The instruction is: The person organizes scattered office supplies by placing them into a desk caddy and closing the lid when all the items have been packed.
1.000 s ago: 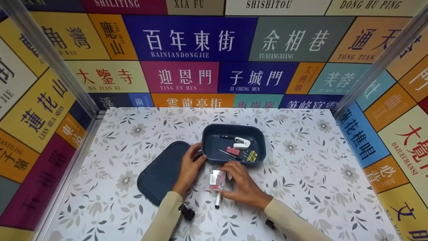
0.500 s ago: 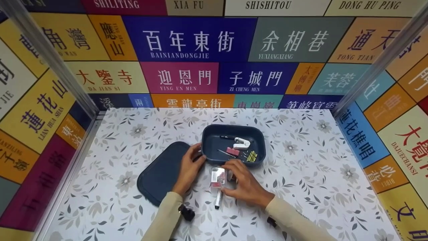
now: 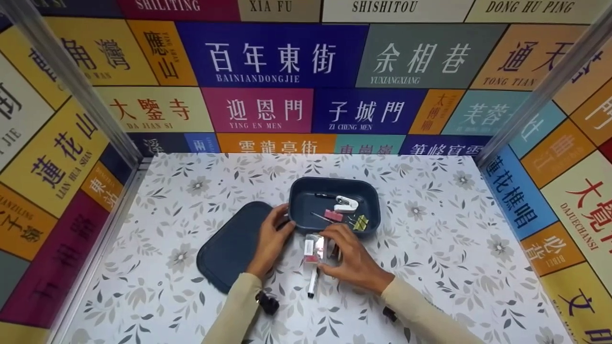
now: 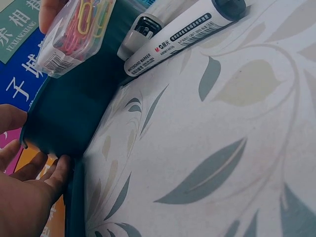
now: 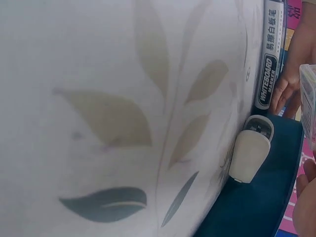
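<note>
My right hand (image 3: 351, 260) holds a clear plastic box of coloured paper clips (image 3: 313, 249) between thumb and fingers, just in front of a dark blue open container (image 3: 299, 200). Pink and yellow clips show through its side (image 4: 84, 29). My left hand (image 3: 272, 239) rests its fingers against the container's near left corner. A whiteboard marker (image 4: 182, 37) lies on the table below the clip box. A small white rounded object (image 5: 251, 155) sits between the marker and the container, hidden by my right hand in the head view.
Inside the container are a yellow binder clip (image 3: 361, 222), a pink piece (image 3: 333, 215), a white looped item (image 3: 346, 204) and a black pen-like stick (image 3: 325, 195). The dark blue lid (image 3: 229, 248) lies left, partly under my left hand. Sign-covered walls (image 3: 267, 55) surround the table.
My right hand has shifted the paper clip box slightly away from me, toward the container, and tilted it. The left hand stays at the container's corner.
</note>
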`<state>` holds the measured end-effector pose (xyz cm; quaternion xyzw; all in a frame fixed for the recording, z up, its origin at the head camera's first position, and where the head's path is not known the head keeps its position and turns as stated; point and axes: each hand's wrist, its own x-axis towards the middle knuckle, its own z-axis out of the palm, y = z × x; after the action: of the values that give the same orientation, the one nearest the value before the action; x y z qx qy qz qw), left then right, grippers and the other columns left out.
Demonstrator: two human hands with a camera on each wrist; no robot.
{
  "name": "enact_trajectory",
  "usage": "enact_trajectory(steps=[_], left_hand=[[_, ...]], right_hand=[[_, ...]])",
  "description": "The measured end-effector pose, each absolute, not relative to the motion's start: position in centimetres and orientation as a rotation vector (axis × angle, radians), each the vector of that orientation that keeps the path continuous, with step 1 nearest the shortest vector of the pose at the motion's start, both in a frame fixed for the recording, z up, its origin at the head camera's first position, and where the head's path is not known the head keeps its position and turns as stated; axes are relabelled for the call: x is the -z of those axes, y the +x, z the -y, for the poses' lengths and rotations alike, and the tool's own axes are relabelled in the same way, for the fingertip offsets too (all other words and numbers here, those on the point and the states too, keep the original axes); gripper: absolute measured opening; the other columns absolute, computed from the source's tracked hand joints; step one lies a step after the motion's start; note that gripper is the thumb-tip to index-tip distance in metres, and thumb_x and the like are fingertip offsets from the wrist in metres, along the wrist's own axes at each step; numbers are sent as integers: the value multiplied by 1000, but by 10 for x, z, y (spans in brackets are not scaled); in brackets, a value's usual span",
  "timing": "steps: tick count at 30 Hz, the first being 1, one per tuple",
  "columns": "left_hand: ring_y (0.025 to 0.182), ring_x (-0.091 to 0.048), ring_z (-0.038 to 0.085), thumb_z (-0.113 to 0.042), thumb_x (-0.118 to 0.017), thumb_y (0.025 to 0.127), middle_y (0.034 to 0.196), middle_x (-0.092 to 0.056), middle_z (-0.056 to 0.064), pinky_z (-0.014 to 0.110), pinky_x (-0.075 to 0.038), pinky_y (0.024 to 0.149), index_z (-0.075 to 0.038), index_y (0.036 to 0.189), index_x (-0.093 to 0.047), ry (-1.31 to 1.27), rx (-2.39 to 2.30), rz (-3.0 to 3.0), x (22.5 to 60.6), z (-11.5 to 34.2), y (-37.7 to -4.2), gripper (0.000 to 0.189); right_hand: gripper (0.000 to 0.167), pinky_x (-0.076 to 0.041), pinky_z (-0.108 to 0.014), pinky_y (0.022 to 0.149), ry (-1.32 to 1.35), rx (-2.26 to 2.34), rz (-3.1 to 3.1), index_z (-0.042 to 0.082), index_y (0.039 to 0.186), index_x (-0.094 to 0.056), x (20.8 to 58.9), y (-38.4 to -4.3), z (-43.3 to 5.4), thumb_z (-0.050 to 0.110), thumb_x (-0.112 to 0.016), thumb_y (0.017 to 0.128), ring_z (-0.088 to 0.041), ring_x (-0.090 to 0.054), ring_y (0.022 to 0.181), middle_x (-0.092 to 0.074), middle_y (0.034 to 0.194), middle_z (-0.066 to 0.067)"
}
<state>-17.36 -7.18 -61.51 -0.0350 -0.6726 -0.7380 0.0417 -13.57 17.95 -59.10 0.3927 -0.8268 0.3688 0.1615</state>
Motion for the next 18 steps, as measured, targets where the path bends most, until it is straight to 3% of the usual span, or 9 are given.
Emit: enact_trajectory(steps=[8, 18], left_hand=[[141, -59, 49, 7, -69, 101, 151, -59, 32, 54, -48, 119, 9, 152, -55, -109, 2251, 2054, 615, 71, -175, 53], [141, -58, 49, 7, -69, 101, 151, -58, 33, 54, -47, 119, 8, 152, -56, -118, 2242, 2063, 616, 72, -175, 52]], right_hand=[[74, -44, -33, 119, 1086, -1052, 2389, 3, 141, -66, 589, -139, -184, 21, -98, 77, -25, -56, 132, -63, 139, -10], [75, -39, -30, 121, 1075, -1032, 2355, 1, 139, -66, 585, -146, -190, 21, -100, 76, -31, -57, 132, -63, 139, -11]])
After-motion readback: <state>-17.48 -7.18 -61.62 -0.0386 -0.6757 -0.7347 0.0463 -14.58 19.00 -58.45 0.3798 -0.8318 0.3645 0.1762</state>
